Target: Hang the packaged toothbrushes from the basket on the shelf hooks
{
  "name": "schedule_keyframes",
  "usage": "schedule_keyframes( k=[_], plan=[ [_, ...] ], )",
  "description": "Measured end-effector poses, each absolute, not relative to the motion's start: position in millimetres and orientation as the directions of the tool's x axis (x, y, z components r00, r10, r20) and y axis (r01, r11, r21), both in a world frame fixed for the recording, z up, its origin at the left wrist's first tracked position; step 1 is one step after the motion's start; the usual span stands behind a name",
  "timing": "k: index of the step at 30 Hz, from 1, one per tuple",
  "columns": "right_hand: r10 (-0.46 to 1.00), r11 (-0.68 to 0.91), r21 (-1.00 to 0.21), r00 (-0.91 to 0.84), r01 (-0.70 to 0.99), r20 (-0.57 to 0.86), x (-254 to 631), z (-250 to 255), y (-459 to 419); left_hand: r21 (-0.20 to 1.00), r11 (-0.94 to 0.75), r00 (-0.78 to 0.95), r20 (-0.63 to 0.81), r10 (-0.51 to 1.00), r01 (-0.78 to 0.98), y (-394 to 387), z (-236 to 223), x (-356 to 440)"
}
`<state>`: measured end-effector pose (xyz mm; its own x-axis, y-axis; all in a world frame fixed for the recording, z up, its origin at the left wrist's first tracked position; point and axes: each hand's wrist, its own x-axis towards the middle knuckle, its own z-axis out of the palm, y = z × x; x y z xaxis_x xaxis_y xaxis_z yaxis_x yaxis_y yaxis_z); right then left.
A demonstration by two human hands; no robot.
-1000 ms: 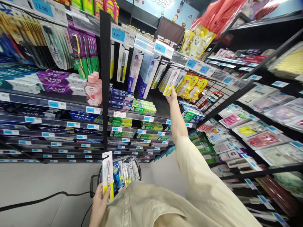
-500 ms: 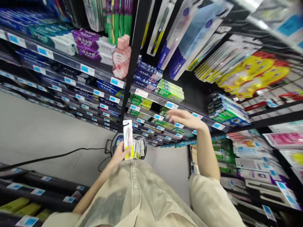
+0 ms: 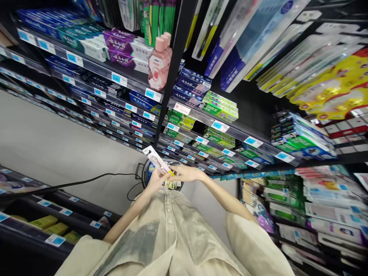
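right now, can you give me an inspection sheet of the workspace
surface: dark shelf bearing green boxes
things in hand: toothbrush pack, tilted, above the basket
clutter: packs in the basket, mostly hidden
hands: left hand holds the pack; right hand at its lower end, grip unclear
cables: black cord runs toward the basket
surroundings: pink bottles, yellow hanging packs, grey floor

Toothbrush pack (image 3: pixel 156 160) | white, yellow | tilted | held above basket (image 3: pixel 145 174)
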<state>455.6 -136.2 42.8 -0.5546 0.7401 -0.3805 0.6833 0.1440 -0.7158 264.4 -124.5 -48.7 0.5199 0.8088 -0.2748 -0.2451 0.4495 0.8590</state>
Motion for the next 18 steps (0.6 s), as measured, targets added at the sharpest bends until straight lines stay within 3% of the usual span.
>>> schedule_keyframes(
  k=[4,7,11,14,18],
  plan=[
    [0.72,0.086,-0.825,-0.607,0.559,-0.336,452.8,57.9,-135.4,0.59,0.598,0.505,-0.34,0.794,-0.543,-121.7,-44.2,256.3],
    [0.649,0.011,-0.87,-0.665,0.492,-0.368,444.2,58.7,-138.9,0.509,0.602,0.49,-0.352,0.797,-0.615,-117.7,-40.4,249.1],
    [0.612,0.012,-0.818,-0.651,0.576,-0.45,433.2,47.3,-145.5,0.375,0.633,0.514,-0.375,0.771,-0.677,-115.3,-37.4,241.7],
    [0.651,0.065,-0.772,-0.613,0.632,-0.448,428.6,35.3,-149.5,0.41,0.641,0.515,-0.383,0.767,-0.649,-116.9,-36.8,244.5],
    [0.774,0.041,-0.762,-0.502,0.647,-0.385,425.8,17.9,-154.2,0.555,0.638,0.511,-0.39,0.766,-0.534,-123.6,-38.7,254.5]
  ],
)
